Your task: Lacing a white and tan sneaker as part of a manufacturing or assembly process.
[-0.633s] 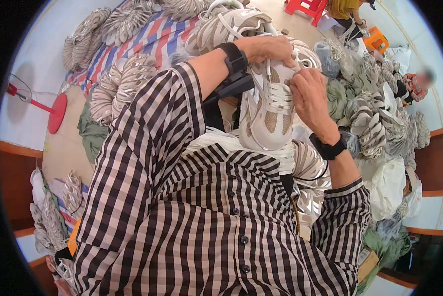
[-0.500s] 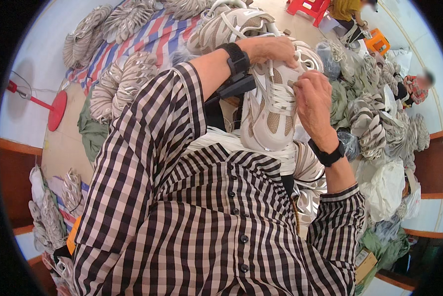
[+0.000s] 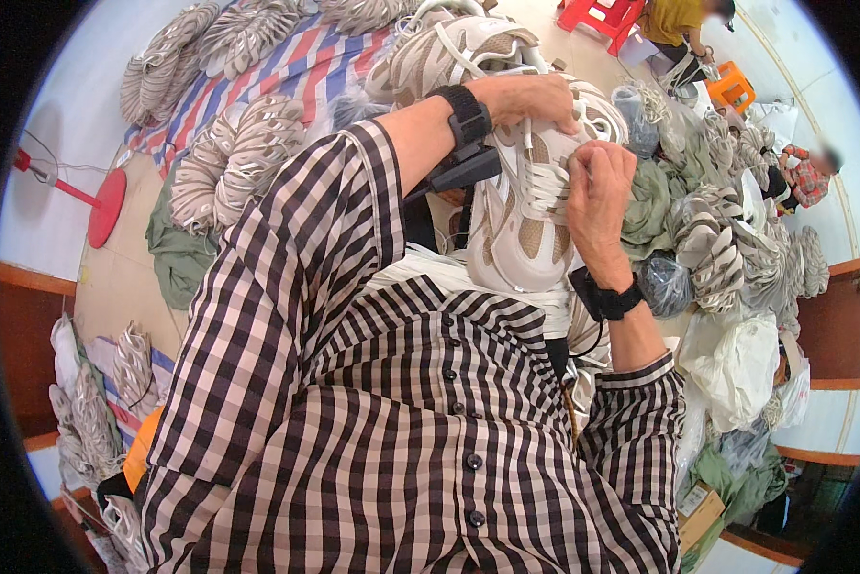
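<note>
Here, both hands grip a beige-and-white laced sneaker [image 3: 521, 215].

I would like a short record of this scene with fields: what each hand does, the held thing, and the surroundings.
left hand: grips the far end of the sneaker
right hand: pinches the white laces
held thing: beige and white sneaker, toe toward the person
wrists: black bands on both
surroundings: bundled sneakers on a striped sheet, red stool

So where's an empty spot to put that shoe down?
Bare floor shows between the red fan base and the green cloth. Right of the shoe, shoe piles and bags crowd everything.
</note>
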Action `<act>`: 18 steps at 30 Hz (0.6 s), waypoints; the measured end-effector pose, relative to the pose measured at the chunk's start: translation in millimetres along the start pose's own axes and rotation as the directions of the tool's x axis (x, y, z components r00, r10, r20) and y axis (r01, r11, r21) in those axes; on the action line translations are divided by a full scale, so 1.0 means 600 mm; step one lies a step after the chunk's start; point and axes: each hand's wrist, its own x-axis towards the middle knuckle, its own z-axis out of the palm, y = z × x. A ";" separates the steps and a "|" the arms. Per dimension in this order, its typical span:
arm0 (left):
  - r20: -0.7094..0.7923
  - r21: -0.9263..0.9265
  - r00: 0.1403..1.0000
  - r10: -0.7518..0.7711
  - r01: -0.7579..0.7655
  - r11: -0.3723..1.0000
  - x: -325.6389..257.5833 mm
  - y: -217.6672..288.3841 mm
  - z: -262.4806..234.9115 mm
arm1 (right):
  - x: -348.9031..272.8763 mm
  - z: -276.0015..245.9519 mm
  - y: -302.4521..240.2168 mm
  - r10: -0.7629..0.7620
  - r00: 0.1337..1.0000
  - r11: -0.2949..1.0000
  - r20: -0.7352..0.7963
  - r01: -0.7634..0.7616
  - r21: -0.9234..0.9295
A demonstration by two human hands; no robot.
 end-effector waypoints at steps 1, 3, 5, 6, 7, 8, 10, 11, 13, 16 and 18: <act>-0.010 0.014 1.000 -0.017 0.018 1.000 -0.001 0.006 0.002 | -0.001 -0.006 0.002 -0.016 1.000 1.000 0.012 0.016 -0.018; -0.027 0.024 0.996 0.082 -0.082 0.996 0.005 -0.021 -0.006 | 0.005 -0.014 -0.008 -0.049 0.998 0.998 0.032 0.050 -0.026; -0.036 0.035 0.983 0.182 -0.181 0.983 0.010 -0.030 -0.013 | 0.009 -0.023 -0.017 -0.095 0.994 0.994 0.046 0.097 -0.053; 0.056 0.038 0.997 0.052 -0.054 0.998 0.013 -0.022 -0.016 | 0.011 -0.024 -0.016 -0.095 0.994 0.994 0.047 0.097 -0.055; 0.146 0.053 0.986 -0.080 0.073 0.996 0.015 -0.015 -0.019 | 0.014 -0.025 -0.015 -0.185 0.979 0.969 0.081 0.196 -0.151; 0.151 0.054 0.985 -0.079 0.071 0.996 0.013 -0.006 -0.016 | 0.015 -0.026 -0.012 -0.266 0.956 0.926 0.122 0.289 -0.243; 0.066 0.158 0.991 -0.115 0.104 0.982 0.007 0.008 -0.004 | 0.017 -0.027 -0.003 -0.291 0.945 0.913 0.150 0.322 -0.251; 0.062 0.159 0.992 -0.112 0.101 0.982 0.009 -0.002 -0.011 | 0.020 -0.030 -0.006 -0.328 0.928 0.896 0.178 0.365 -0.252; 0.284 0.441 0.843 0.457 -0.538 0.718 0.009 -0.054 -0.038 | 0.031 -0.027 -0.023 -0.360 0.907 0.873 0.218 0.410 -0.263; 0.249 0.263 0.897 0.365 -0.425 0.866 0.022 -0.064 -0.033 | 0.034 -0.026 -0.027 -0.362 0.881 0.821 0.304 0.456 -0.344; 0.270 0.324 0.873 0.406 -0.480 0.815 0.026 -0.072 -0.038 | 0.037 -0.023 -0.030 -0.361 0.866 0.787 0.347 0.482 -0.385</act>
